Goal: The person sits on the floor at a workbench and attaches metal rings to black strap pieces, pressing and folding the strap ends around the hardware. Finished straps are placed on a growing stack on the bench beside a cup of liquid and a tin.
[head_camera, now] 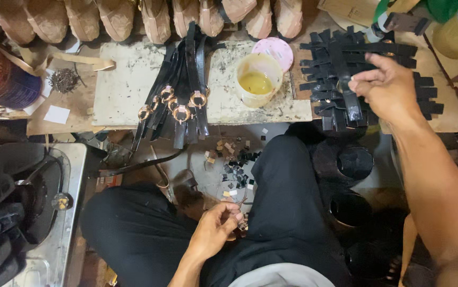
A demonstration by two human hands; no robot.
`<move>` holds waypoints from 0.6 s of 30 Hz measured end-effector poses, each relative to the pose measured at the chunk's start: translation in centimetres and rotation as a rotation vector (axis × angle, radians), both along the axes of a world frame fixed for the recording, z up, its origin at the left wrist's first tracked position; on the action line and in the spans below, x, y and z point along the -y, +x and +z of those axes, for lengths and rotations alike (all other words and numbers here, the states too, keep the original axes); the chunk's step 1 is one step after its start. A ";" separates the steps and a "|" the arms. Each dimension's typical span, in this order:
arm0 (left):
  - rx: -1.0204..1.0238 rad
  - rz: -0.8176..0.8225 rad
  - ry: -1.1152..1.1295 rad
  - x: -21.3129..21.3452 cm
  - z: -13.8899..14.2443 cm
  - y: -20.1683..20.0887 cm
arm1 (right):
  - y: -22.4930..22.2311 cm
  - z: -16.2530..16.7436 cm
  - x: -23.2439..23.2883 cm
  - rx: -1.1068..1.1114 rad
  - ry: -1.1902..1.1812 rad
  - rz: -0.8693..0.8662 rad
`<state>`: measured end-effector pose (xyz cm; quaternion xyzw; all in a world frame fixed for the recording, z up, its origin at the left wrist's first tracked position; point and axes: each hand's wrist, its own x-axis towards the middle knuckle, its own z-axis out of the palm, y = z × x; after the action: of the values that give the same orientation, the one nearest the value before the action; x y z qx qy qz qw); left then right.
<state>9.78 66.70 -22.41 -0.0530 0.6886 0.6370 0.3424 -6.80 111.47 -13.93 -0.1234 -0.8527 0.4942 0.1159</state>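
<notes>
Black straps (364, 79) lie fanned in a pile at the right of the surface (117, 90), and my right hand (385, 87) reaches over them, fingers (357, 79) pinched shut on one strap (350, 101). My left hand (215, 228) rests low between my knees, fingers curled round something small I cannot make out. A cup (258, 79) of yellow glue stands mid-surface, beside buckled straps (181, 95).
</notes>
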 end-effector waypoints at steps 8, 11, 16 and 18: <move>-0.064 -0.024 -0.031 0.1 -0.5 -0.1 | -0.3 0.2 1.2 0.019 -0.019 -0.001; -0.136 -0.015 0.005 0.2 -0.8 -0.2 | -0.5 0.0 1.5 0.023 0.011 0.034; 0.051 -0.010 0.002 0.7 -0.9 -0.4 | 0.0 0.4 1.4 0.036 -0.027 0.018; -0.130 -0.031 0.033 0.6 -0.8 -0.5 | 0.2 0.6 1.4 0.065 0.003 0.010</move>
<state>9.29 66.14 -23.24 0.0048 0.6997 0.6447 0.3078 -6.63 110.12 -13.30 -0.1350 -0.8574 0.4892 0.0858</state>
